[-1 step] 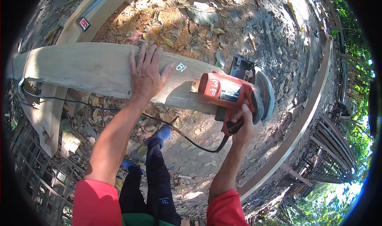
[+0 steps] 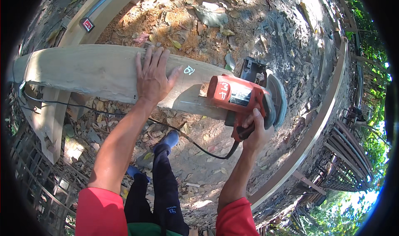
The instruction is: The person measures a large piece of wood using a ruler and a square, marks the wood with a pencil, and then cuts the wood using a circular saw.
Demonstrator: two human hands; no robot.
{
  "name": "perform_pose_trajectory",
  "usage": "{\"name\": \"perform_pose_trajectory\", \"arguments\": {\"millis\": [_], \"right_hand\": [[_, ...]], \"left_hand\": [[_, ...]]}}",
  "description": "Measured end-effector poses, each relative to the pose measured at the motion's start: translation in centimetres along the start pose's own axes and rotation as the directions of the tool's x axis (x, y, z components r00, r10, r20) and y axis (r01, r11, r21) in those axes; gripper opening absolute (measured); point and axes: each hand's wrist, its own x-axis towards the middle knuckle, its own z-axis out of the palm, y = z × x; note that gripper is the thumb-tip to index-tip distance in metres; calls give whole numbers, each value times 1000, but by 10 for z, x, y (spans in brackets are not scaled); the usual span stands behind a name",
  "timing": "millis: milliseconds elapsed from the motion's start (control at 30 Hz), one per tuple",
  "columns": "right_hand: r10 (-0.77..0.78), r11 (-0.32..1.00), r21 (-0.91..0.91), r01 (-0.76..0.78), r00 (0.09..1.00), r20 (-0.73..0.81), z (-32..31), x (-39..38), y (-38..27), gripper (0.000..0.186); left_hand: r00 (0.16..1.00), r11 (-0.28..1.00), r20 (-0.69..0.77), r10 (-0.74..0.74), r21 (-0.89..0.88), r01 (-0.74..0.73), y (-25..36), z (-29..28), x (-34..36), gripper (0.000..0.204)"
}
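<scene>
Landmark: the plank (image 2: 89, 70), lying crosswise in front of the person. Circular saw (image 2: 235, 92), red body, sits at the plank's right end, its guard and part of its dark base projecting past that end. Right grip (image 2: 257, 132) is wrapped round the saw's rear handle, on the near side of the plank; can't tell whether the trigger is pressed. Left grip (image 2: 153, 84) isn't grasping anything: palm down, fingers spread, on the plank's upper face, left of the saw. White hand-drawn mark (image 2: 188, 70) on the plank, between left grip and saw. Power cord (image 2: 189, 139) leaves the saw handle and loops along the plank's near side toward its left end. Timber beam (image 2: 53, 105) passes under the plank's left part. Tape measure (image 2: 87, 25), red-and-black case, is beyond the plank's far edge. Leaf-strewn ground (image 2: 249, 41) surrounds the plank.
</scene>
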Motion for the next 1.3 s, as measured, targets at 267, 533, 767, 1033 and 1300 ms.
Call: {"name": "perform_pose_trajectory", "arguments": {"millis": [267, 533, 767, 1033, 1300], "right_hand": [[7, 998, 66, -6, 1000, -9, 7, 17, 0, 18], [0, 999, 34, 0, 1000, -1, 16, 36, -5, 25], [31, 999, 36, -31, 999, 6, 18, 35, -8, 28], [79, 995, 55, -81, 997, 24, 11, 38, -10, 27], [124, 990, 63, -125, 992, 15, 8, 38, 0, 27]], "left_hand": [[1000, 1000, -4, 0, 4, 0, 0, 1, 1, 61], [1000, 1000, 9, -1, 12, 1, 0, 0, 1, 62], [1000, 1000, 17, -19, 18, 19, 3, -1, 1, 63], [1000, 998, -2, -12, 68, 12, 12, -5, 3, 64], [998, 996, -55, 13, 90, -8, 7, 9, 2, 68]]}}
